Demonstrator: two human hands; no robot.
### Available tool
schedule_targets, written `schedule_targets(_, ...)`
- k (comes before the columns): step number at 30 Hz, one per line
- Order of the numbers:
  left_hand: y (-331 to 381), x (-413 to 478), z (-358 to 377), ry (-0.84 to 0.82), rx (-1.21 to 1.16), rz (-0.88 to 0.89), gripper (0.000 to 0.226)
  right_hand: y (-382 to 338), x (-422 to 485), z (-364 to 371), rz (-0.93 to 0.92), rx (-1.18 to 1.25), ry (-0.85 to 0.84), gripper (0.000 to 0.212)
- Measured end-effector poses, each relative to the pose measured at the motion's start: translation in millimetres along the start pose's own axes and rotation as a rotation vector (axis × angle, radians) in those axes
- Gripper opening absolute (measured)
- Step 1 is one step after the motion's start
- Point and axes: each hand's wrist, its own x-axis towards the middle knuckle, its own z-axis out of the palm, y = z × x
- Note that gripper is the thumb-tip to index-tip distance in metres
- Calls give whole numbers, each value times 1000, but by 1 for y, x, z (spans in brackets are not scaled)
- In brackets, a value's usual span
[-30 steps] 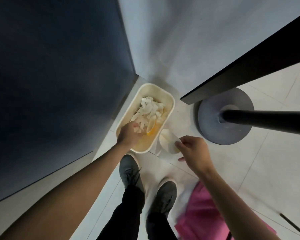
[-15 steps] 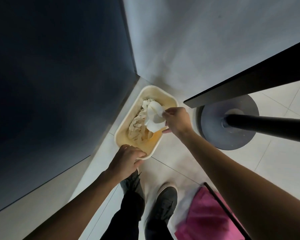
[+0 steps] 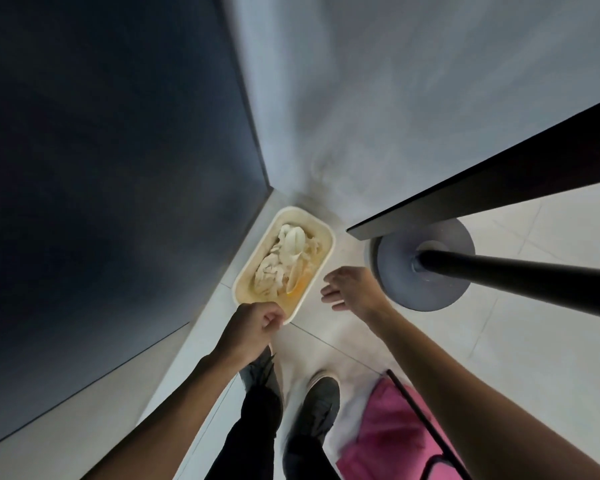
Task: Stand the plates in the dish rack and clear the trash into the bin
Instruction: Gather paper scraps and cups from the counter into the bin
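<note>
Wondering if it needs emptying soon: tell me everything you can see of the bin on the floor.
The bin is a cream, rounded-rectangular open tub, plastic by the look, standing upright on the tiled floor in the wall corner. It holds crumpled white trash with something orange near the bottom, not up to the rim. The left hand curls on its near rim; the right hand hovers open beside it, not touching.

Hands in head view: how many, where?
2. Left hand curled at the trash bin's near rim, grip unclear. Right hand open, empty, above the floor right of the bin.
</note>
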Motion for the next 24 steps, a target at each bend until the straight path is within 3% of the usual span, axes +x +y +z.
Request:
schedule_targets(6, 94, -65, -47, 77, -4, 64, 12, -22, -125, -27, -4, -5, -37, 22)
schedule_targets(13, 189, -181, -96, 131, -68, -6, 16, -59, -263, -56, -199, -194, 8, 28)
schedule_targets(24, 249, -352, -125, 296, -91, -8, 21, -57, -427, -63, -514, -396, 11, 21)
